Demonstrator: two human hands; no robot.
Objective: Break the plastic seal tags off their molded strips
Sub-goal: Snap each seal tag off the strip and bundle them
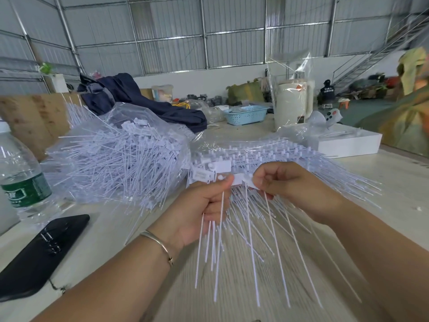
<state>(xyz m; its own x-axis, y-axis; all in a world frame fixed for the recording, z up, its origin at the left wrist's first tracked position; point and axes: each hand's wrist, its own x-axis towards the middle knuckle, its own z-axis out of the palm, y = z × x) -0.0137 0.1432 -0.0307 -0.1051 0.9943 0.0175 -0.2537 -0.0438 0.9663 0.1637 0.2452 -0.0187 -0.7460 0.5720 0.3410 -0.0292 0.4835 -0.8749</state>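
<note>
Water bottle (19, 175) with a green label stands at the nine o'clock edge of the counter (394, 189), and a black phone (39, 256) lies flat at its five o'clock. Loose seal tags (116, 159) are heaped on clear plastic at ten o'clock from the hands. Left hand (199, 210), a thin bangle (160, 242) on its wrist, grips a bunch of white tags (220, 217) with curled fingers, their thin tails hanging toward six o'clock. Right hand (290, 189) pinches the flat head end of the molded strip (241, 180) between the two hands. Stacked strips (278, 154) lie just behind, at twelve o'clock, and a white box (348, 145) sits at two o'clock.
</note>
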